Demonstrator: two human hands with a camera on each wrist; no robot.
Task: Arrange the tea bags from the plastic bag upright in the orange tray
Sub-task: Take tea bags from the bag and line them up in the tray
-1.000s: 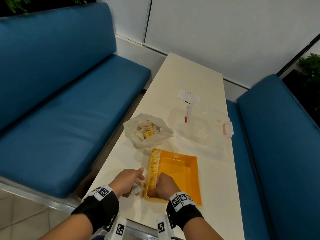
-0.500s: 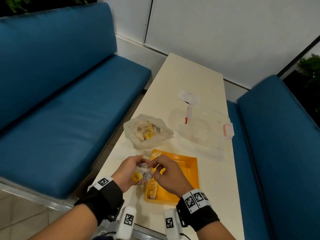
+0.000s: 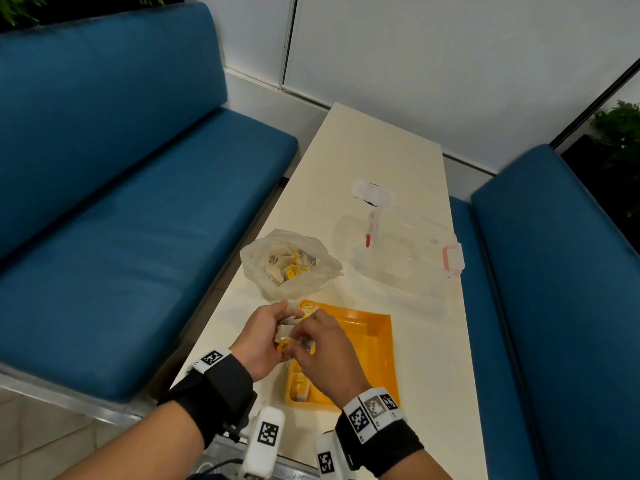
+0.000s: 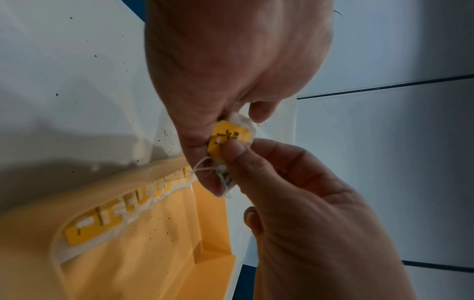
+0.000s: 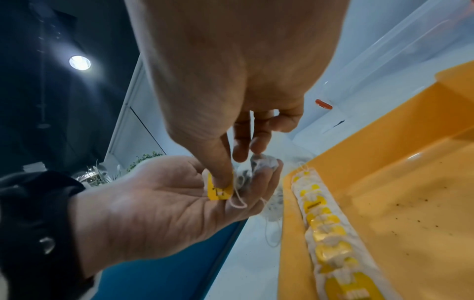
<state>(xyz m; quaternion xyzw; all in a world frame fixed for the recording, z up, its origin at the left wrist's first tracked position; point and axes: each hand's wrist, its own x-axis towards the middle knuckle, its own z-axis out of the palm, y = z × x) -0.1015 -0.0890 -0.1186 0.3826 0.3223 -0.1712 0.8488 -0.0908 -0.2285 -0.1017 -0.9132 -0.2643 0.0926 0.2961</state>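
My left hand (image 3: pixel 273 332) holds a small bunch of tea bags (image 3: pixel 286 330) over the near left edge of the orange tray (image 3: pixel 372 344). My right hand (image 3: pixel 304 342) pinches the yellow tag (image 4: pixel 227 138) of one of them between thumb and forefinger. In the right wrist view the tag (image 5: pixel 218 192) and loose string lie on the left palm (image 5: pixel 166 203). A row of tea bags (image 5: pixel 325 229) stands upright along the tray's left wall (image 4: pixel 123 211). The open plastic bag (image 3: pixel 322 268), with more tea bags inside, lies just beyond the tray.
A clear lidded container (image 3: pixel 408 251) with pink clasps sits right of the bag, with a small white wrapper (image 3: pixel 372 194) behind it. Blue benches (image 3: pixel 138 220) flank the narrow cream table (image 3: pixel 374 150). Tea dust specks the tray floor (image 5: pixel 410 213).
My right hand has lifted out of the tray's row and met the left hand, which rose from the table. The right fingers now pinch a tag in the left hand's bunch.
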